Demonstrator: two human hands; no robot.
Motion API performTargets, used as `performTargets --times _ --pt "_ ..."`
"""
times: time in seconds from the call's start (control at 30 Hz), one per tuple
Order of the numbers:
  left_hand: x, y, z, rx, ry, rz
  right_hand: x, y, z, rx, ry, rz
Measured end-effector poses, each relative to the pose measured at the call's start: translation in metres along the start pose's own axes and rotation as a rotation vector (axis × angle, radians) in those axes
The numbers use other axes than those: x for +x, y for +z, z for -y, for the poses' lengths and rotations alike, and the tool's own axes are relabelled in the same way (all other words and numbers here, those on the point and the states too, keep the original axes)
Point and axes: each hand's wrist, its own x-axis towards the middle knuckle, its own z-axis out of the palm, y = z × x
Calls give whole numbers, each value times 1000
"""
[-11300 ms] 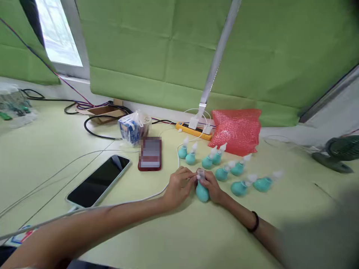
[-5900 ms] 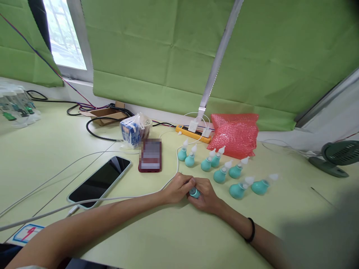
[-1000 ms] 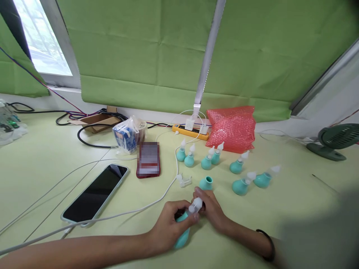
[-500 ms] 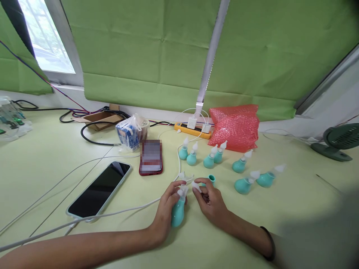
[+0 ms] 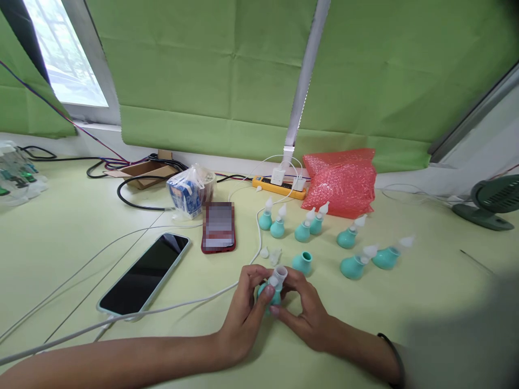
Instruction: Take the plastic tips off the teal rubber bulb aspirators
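Note:
Both of my hands meet around one nasal aspirator point(image 5: 277, 297), which has a teal squeeze bulb and a clear, open-ended collar pointing up. My left hand point(image 5: 247, 313) is closed on it from the left, its thumb lying across the front near a small whitish piece at the collar. From the right, my right hand point(image 5: 306, 310) curls round the bulb, thumb low and fingers behind; its fingertips are partly hidden. Just beyond the hands lie a small white cap point(image 5: 264, 252) and a clear nozzle point(image 5: 275, 256). An open teal bulb point(image 5: 302, 263) without a nozzle stands beside them.
Several aspirators with nozzles point(image 5: 352, 266) stand to the right and behind. A dark phone point(image 5: 144, 273) and a red-cased phone point(image 5: 218, 227) lie left, with a white cable point(image 5: 182, 300) crossing the table. At the back are an orange power strip point(image 5: 278, 188) and a red bubble-wrap bag point(image 5: 340, 181).
The aspirator has turned from lying tilted to more upright. My right hand has moved in from beside it, where it pinched a small white piece, and now grips the bulb as well.

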Motion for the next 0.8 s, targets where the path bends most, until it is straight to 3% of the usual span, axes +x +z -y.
performTargets --times 0.13,0.27,0.33,0.43,0.57,0.67,0.8 --pt "0 -1 2 10 108 70 4 -2 4 -87 -29 9" --pt "7 -8 3 198 164 -22 5 -1 6 -330 -151 -146" --pt "11 -12 2 289 130 46 4 0 8 -429 -168 -183" --pt "14 -15 0 396 105 256 3 0 12 -458 -199 -72" --pt "14 -14 -2 399 78 292 1 -3 17 -417 -268 60" --pt "14 -10 -3 222 -62 291 2 -5 15 -402 -335 64" --pt "15 -7 -5 -191 -425 339 3 -9 8 -424 -451 75"
